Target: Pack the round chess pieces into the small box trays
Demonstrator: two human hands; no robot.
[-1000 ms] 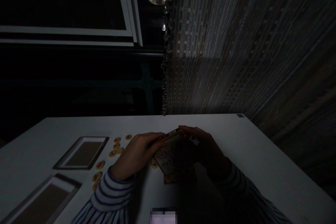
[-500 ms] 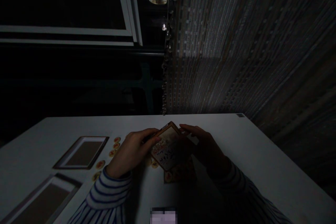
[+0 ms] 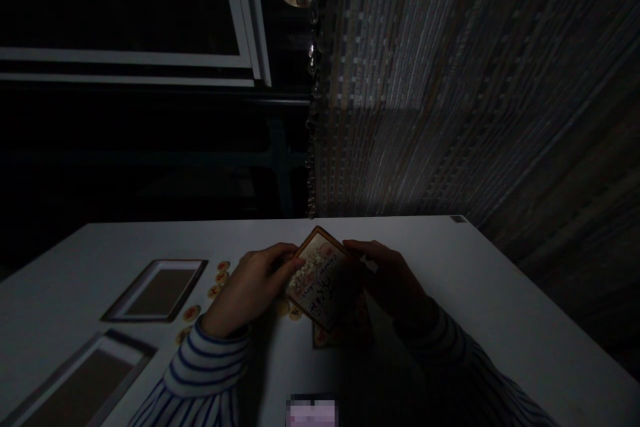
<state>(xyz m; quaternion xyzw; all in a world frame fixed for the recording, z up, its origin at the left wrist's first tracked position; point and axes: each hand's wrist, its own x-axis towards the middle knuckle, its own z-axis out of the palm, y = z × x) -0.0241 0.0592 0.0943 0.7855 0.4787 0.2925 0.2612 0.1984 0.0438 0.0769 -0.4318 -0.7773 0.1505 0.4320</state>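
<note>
A flat Chinese chess box (image 3: 317,277) with a brown border, a pale picture and dark brush lettering is held up, tilted cornerwise, between both hands. My left hand (image 3: 255,283) pinches its left edge, thumb on the face and fingers behind. My right hand (image 3: 393,273) is at its right corner, fingers closed around the edge and partly lost in shadow. Below the box lies a dark tray with reddish round pieces (image 3: 321,335), mostly covered. Round wooden chess pieces (image 3: 295,313) lie on the table beside it, near my left wrist.
Several more chess pieces (image 3: 215,291) are spread on the white table (image 3: 500,320) left of my left hand. Two shallow open boxes (image 3: 123,315) lie farther left. A beaded string curtain (image 3: 400,113) hangs behind the table at right. The room is dim.
The chess box has been turned between my hands: its lettering now runs in another direction, and the side edge with the label no longer shows. The loose pieces and open boxes stay put.
</note>
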